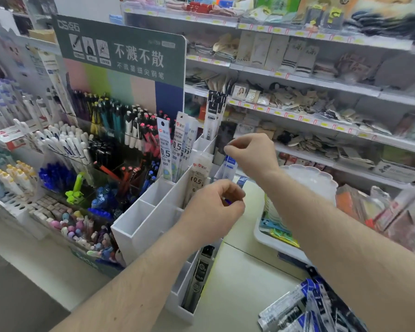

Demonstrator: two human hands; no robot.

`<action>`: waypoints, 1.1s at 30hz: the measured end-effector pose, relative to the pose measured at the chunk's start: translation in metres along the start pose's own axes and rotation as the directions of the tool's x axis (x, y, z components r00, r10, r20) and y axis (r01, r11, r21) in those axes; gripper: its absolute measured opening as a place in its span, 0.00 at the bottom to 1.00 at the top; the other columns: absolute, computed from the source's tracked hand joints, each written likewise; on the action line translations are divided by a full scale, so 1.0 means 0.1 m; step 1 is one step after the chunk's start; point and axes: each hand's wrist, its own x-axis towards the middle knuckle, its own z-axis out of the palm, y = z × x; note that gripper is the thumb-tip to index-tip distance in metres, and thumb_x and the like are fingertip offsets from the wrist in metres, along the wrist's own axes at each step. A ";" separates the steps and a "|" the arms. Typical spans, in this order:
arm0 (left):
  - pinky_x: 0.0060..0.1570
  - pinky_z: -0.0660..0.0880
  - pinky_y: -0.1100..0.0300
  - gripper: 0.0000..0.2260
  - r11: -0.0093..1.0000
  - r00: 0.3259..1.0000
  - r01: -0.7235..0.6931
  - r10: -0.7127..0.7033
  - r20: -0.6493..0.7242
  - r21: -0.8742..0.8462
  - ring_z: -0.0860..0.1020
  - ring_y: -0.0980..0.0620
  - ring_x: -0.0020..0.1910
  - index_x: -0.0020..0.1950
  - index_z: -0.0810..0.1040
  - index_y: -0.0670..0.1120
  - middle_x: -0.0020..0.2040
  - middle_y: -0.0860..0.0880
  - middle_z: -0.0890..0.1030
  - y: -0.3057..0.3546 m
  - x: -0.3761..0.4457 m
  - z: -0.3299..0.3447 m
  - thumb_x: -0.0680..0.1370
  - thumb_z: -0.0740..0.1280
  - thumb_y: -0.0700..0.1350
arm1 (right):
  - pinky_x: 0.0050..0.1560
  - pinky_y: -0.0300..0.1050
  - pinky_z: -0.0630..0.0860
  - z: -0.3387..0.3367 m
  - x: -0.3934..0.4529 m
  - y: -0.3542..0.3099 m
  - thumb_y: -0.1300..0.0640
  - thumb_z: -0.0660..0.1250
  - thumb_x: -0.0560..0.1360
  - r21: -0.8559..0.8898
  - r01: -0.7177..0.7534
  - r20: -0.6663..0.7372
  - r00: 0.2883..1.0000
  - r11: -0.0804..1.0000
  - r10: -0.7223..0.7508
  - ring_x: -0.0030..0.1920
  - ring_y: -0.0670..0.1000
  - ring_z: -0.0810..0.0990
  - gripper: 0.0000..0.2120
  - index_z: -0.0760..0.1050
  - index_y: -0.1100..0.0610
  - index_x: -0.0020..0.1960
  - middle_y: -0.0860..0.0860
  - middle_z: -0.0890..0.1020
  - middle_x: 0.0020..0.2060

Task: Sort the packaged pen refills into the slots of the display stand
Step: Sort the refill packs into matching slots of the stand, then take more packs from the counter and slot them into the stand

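Blue-printed refill packet (229, 165) is pinched at its top by the right grip (250, 153) above the far slots of the white display stand (153, 212); the left grip (216, 204) is curled on something blue, unclear what. If lowered crookedly, the packet could be caught on a divider or dropped beside the stand. More packets (297, 307) lie at the surface's near right corner.

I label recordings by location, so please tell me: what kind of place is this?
Most likely a stationery shop: a pen display with an advertising board, shelves with yellow price tags, and a white display stand holding packaged refills.
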 end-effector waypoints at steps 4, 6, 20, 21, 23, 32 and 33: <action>0.36 0.70 0.69 0.08 1.000 0.996 -0.019 0.018 0.085 0.017 0.75 0.65 0.33 0.46 0.75 0.60 0.42 0.60 0.79 -0.12 -0.02 0.26 0.68 0.65 0.52 | 0.35 0.35 0.77 -0.12 -0.61 0.24 0.59 0.74 0.72 0.158 -0.108 0.005 0.994 0.981 0.109 0.32 0.39 0.80 0.07 0.84 0.49 0.38 0.43 0.83 0.30; 0.29 0.68 0.71 0.08 1.000 0.991 -0.002 0.002 0.136 -0.005 0.73 0.65 0.28 0.45 0.74 0.60 0.41 0.59 0.77 -0.24 -0.07 0.43 0.68 0.65 0.49 | 0.34 0.38 0.76 -0.17 -0.89 0.43 0.62 0.73 0.71 0.213 -0.211 0.018 0.977 0.954 0.213 0.30 0.41 0.78 0.10 0.82 0.50 0.35 0.45 0.82 0.28; 0.64 0.71 0.55 0.20 0.905 0.805 -0.068 -0.198 0.559 0.419 0.72 0.50 0.66 0.68 0.73 0.50 0.68 0.51 0.72 -1.13 -0.37 1.68 0.76 0.66 0.43 | 0.35 0.41 0.71 -0.50 -2.40 1.54 0.59 0.72 0.71 0.099 -0.648 -0.019 0.758 0.755 0.652 0.28 0.42 0.74 0.09 0.82 0.51 0.33 0.45 0.79 0.25; 0.66 0.69 0.55 0.22 0.885 0.781 -0.088 -0.224 0.583 0.458 0.70 0.49 0.69 0.70 0.71 0.50 0.70 0.50 0.71 -1.20 -0.39 1.75 0.76 0.66 0.43 | 0.35 0.41 0.71 -0.51 -2.50 1.59 0.58 0.71 0.71 0.077 -0.675 -0.003 0.736 0.734 0.677 0.28 0.43 0.74 0.08 0.83 0.52 0.34 0.44 0.79 0.25; 0.69 0.66 0.55 0.24 0.843 0.738 -0.144 -0.257 0.624 0.519 0.67 0.46 0.72 0.73 0.70 0.50 0.73 0.47 0.69 -1.34 -0.45 1.88 0.76 0.65 0.43 | 0.35 0.40 0.71 -0.55 -2.68 1.67 0.56 0.71 0.72 0.013 -0.718 -0.004 0.696 0.696 0.718 0.28 0.41 0.74 0.07 0.83 0.52 0.36 0.42 0.79 0.26; 0.68 0.61 0.44 0.30 0.590 0.620 -0.501 -0.265 0.738 0.633 0.55 0.42 0.75 0.78 0.60 0.59 0.80 0.48 0.54 -1.60 -0.52 2.31 0.76 0.63 0.52 | 0.69 0.61 0.64 -0.62 -3.34 1.87 0.33 0.70 0.69 -0.521 -0.808 -0.233 0.443 0.274 0.866 0.74 0.62 0.58 0.43 0.58 0.47 0.77 0.58 0.57 0.75; 0.67 0.61 0.45 0.28 0.549 0.619 -0.544 -0.248 0.745 0.635 0.56 0.42 0.74 0.76 0.62 0.59 0.79 0.48 0.55 -1.61 -0.53 2.32 0.76 0.62 0.52 | 0.68 0.63 0.65 -0.57 -3.39 1.89 0.30 0.70 0.66 -0.543 -0.808 -0.211 0.395 0.229 0.894 0.76 0.63 0.54 0.48 0.53 0.45 0.78 0.58 0.53 0.77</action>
